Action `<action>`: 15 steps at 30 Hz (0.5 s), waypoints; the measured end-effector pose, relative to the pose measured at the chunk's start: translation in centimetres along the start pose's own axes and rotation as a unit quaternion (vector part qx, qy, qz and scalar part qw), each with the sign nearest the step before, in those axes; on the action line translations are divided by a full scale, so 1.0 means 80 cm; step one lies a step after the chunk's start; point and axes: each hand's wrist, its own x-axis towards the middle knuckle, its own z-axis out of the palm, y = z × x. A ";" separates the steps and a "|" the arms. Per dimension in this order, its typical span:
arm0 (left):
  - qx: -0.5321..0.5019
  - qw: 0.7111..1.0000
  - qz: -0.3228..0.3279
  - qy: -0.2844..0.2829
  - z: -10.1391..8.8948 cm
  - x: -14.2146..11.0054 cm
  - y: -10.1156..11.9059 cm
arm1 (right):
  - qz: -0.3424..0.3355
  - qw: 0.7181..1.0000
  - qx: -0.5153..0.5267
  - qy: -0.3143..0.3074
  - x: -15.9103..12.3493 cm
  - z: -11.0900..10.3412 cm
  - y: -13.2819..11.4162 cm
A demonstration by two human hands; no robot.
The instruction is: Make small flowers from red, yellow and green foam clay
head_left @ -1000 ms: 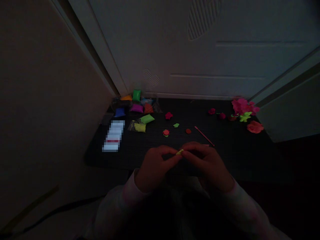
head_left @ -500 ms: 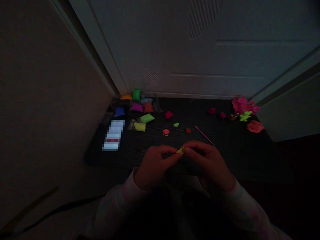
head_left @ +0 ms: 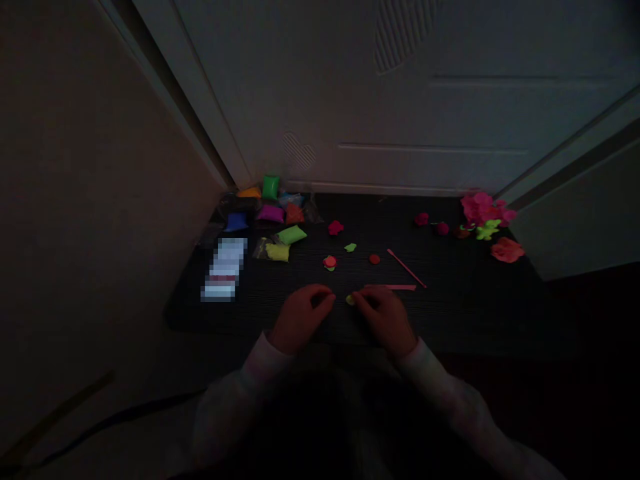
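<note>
1. Right hand (head_left: 387, 317) is being held low at the near side of a dark, wood-grained tabletop (head_left: 465, 313) in the head view. Its thumb and fingertips are apparently being pinched on the right edge of a small, flattish, pale-yellow piece of clay-like material (head_left: 350, 300); whether the piece is also being supported by the tabletop cannot be told.
2. Left hand (head_left: 300, 317) is being held apart, left of the piece, with its fingers curled. Nothing is being shown between thumb and fingertips; whether the tips are touching cannot be told.
3. Half a second ago the piece was being handled by both hands; now it is being left to the right one alone. Two-handed handling is, by judgement, being paused or ended.
4. More of a flat, straight pink strip (head_left: 400, 287) is now being exposed beside the right hand.
5. Beyond the hands, a thin pink stick-shaped tool (head_left: 406, 268), a round red-brown disc (head_left: 375, 259) and a light-green, leaf-like piece (head_left: 351, 247) are being left untouched.
</note>
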 end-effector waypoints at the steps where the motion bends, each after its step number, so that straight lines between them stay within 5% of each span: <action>1: 0.026 0.999 0.006 0.018 0.005 0.000 -0.007 | 0.004 1.000 -0.020 0.007 -0.003 0.006 0.005; 9: 0.164 0.973 0.159 0.024 0.042 -0.015 -0.027 | -0.023 0.991 -0.131 0.013 -0.024 0.003 0.033; 15: 0.298 0.938 0.176 0.014 0.059 -0.016 -0.027 | -0.115 0.960 -0.247 -0.061 -0.034 -0.006 0.031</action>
